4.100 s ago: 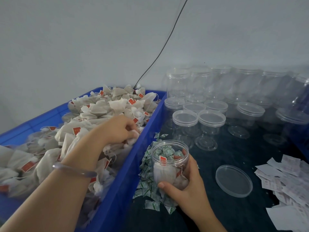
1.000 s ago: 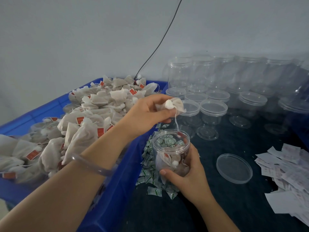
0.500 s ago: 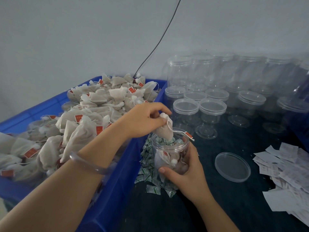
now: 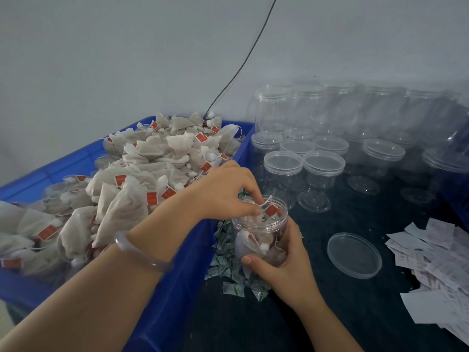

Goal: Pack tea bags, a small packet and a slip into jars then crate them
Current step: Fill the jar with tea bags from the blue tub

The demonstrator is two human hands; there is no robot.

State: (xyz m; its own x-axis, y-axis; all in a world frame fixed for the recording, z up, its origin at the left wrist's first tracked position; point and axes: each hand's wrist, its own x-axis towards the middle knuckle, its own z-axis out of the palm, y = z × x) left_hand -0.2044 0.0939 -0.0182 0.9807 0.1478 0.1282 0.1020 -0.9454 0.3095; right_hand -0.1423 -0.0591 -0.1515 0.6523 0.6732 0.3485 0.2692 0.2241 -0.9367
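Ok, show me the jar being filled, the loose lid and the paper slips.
open jar [image 4: 258, 235], head view, clear side wall below the rim.
loose lid [image 4: 354, 255], head view, centre of the flat disc.
paper slips [image 4: 436, 250], head view, middle of the pile.

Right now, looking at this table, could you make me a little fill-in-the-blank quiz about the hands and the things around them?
The right hand grips the jar while the left hand pinches a ____ at its open mouth.
The heap of tea bags lies in a ____ crate.
The loose lid lies flat on the table to the ____ of the jar.
Missing words: tea bag; blue; right.
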